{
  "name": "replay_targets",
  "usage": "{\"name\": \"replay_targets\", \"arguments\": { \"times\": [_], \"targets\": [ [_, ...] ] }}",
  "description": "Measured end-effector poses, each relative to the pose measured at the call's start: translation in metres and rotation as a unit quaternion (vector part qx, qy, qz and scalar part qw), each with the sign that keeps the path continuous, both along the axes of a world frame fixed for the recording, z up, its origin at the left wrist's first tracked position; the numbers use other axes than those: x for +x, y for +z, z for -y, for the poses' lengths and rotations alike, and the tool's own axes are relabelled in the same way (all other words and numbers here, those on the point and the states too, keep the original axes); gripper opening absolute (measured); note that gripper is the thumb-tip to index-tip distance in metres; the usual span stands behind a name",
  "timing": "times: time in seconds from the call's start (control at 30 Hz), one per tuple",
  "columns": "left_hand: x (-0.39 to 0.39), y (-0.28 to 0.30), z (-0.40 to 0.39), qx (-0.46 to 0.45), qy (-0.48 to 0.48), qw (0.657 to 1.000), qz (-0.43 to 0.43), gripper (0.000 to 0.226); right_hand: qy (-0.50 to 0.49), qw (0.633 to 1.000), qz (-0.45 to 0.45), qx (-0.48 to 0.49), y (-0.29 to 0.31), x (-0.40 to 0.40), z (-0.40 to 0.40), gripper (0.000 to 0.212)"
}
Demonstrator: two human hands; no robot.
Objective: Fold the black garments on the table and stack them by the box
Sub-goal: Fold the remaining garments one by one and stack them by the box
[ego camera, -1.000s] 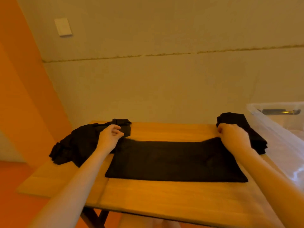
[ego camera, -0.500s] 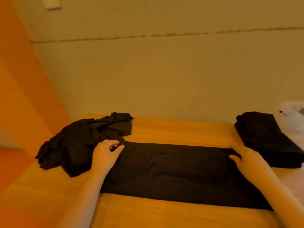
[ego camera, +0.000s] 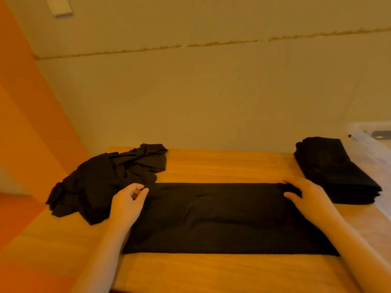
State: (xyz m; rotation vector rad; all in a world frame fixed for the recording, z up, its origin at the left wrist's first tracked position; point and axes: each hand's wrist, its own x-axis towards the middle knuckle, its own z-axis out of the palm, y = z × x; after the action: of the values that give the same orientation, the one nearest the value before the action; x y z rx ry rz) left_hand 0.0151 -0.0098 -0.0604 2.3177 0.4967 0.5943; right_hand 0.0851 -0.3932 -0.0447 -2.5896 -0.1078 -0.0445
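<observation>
We are looking down at a wooden tabletop [ego camera: 222, 163] where a black garment [ego camera: 222, 216] is lying flat as a long folded band across the middle. Our left hand [ego camera: 127, 206] is resting on its left end with the fingers curled in toward the thumb at the far corner, seemingly pinching the cloth there, though black fabric against black is making the grip hard to confirm. Our right hand [ego camera: 306, 197] is sitting on the right end, thumb and fingers spreading around the far corner and pinching a small ridge of cloth. Both forearms are running out of the bottom of the picture. To the left, a crumpled pile [ego camera: 101, 178] of black clothing is lying in a heap, touching the band's left end; how many pieces it holds we cannot tell. At the right, a folded stack [ego camera: 334, 172] is sitting just beside a clear box [ego camera: 368, 142], which is cut off by the right edge, its contents blurred. The layers in the stack are too dark to count. A pale wall plate [ego camera: 60, 7] is cut off at the top.
</observation>
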Motion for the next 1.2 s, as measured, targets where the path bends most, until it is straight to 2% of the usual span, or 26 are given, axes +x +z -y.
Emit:
{"name": "replay_targets", "arguments": {
  "times": [0.2,0.3,0.43,0.67,0.8,1.07,1.2],
  "targets": [
    [-0.048,-0.002,-0.019,-0.069,0.030,0.997,0.017,0.006,0.007,1.000,-0.013,0.014,0.003,-0.005,-0.002,0.053],
    [-0.059,-0.003,-0.024,-0.057,0.059,0.996,0.025,0.011,-0.028,0.998,-0.021,0.059,0.004,-0.006,-0.003,0.053],
    [-0.059,-0.008,-0.026,-0.032,0.062,0.997,0.023,0.010,-0.049,0.992,-0.035,0.114,0.004,-0.008,-0.002,0.043],
    [-0.062,-0.006,-0.029,-0.044,0.045,0.998,-0.010,0.018,-0.047,0.996,-0.002,0.070,-0.001,-0.006,-0.007,0.033],
    [-0.065,0.003,-0.028,-0.015,0.042,0.999,0.006,0.011,-0.046,0.996,0.015,0.076,-0.003,-0.006,-0.008,0.027],
    [-0.063,0.019,-0.032,-0.015,0.038,0.998,0.042,0.010,-0.062,0.976,0.000,0.209,0.011,-0.007,-0.008,0.011],
    [-0.056,0.022,-0.034,-0.055,0.045,0.994,0.078,0.011,-0.040,0.975,0.013,0.220,0.024,0.001,-0.003,0.018]
  ]
}}
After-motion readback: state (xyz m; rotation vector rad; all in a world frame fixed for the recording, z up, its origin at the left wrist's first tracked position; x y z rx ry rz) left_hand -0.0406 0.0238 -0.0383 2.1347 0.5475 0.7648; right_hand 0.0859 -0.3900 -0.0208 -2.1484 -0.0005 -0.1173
